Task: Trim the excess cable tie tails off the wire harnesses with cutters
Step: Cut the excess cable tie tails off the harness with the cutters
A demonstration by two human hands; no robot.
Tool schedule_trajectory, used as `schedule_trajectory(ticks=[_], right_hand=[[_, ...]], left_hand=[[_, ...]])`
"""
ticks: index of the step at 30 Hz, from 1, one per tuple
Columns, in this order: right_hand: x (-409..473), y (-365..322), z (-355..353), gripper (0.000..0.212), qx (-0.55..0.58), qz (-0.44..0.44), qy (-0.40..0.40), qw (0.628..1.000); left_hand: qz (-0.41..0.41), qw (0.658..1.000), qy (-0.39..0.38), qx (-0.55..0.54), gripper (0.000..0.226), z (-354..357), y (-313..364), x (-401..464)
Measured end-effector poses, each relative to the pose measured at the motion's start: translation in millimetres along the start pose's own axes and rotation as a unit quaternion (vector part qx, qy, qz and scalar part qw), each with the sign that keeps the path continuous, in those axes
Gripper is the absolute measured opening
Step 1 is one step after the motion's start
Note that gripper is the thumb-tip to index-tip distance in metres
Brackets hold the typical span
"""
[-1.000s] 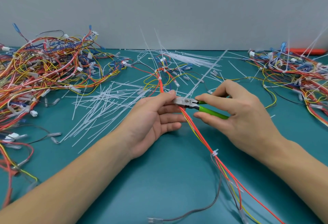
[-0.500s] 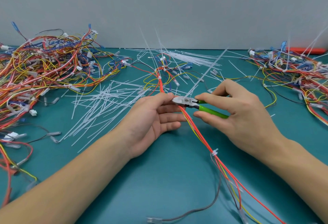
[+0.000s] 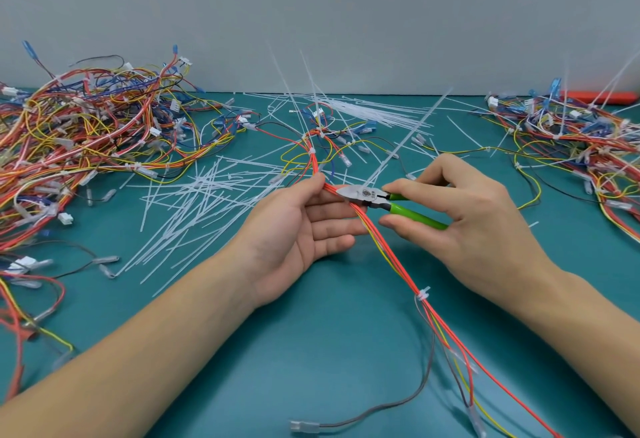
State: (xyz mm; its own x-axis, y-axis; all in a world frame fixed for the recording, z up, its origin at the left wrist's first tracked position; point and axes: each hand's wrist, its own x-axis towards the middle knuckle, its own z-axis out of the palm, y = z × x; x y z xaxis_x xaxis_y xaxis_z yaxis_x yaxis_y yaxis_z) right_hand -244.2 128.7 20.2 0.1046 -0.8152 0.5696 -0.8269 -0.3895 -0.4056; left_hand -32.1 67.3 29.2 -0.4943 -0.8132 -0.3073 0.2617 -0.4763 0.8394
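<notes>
While the left hand (image 3: 304, 226) still pinches the harness (image 3: 388, 254) at its fingertips, the right hand (image 3: 460, 219) keeps gripping the cutters (image 3: 367, 195); their nose has closed onto the uncut tie tail (image 3: 405, 139), so the snip looks imminent.

Cut tails (image 3: 194, 209) lie between left pile (image 3: 86, 146) and harness (image 3: 391, 250).

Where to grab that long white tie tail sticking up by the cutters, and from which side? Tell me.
Pinch the tie tail around mid-length, coming from its far right side. It slants up and away from the cutters, free in the air, while its base is crowded by the left hand, right hand and wire bundle.
</notes>
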Motion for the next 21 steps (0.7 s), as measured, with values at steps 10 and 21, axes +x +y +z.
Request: schedule_trajectory(ticks=[10,21], right_hand=[[-0.4,0.9,1.4,0.036,0.038,0.022,0.002,0.999],[2.2,-6.8,-3.4,0.028,0.110,0.096,-0.022,0.989]], left_hand=[[0.003,1.000,-0.005,0.001,0.038,-0.6,0.8,-0.2],[0.045,0.997,0.002,0.060,0.031,-3.0,-4.1,1.1]])
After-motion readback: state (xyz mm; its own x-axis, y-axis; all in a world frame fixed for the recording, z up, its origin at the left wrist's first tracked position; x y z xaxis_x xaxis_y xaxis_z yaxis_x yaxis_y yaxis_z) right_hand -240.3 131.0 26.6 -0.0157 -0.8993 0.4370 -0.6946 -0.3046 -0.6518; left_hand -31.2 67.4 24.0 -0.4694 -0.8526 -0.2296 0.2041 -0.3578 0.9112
